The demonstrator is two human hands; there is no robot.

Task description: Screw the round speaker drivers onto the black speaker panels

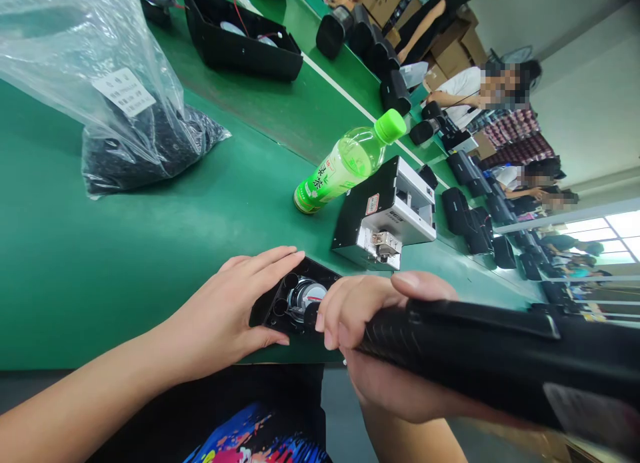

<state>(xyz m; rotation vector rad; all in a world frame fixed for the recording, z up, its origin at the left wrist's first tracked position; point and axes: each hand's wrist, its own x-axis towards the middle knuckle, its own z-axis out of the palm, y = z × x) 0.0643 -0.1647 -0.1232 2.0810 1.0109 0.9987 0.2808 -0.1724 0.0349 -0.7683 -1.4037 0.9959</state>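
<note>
My left hand [233,299] grips one end of a black speaker housing [324,269] at the table's near edge, thumb on the near side and fingers on the far side. Inside the housing sits a round metal speaker driver [313,292]. A thick black electric screwdriver [470,339] is wrapped in my right hand [367,316], its front end pointing down into the housing. My fingers and the tool hide the tip and part of the housing. Just beyond stands a black and silver screw feeder [383,216].
A green tea bottle [340,166] stands beside the screw feeder. On the green table [200,229] lies a clear plastic bag [145,136] of small black parts. Farther off are an open black housing [240,46] with wires, rows of black speaker units [467,223] and people at work.
</note>
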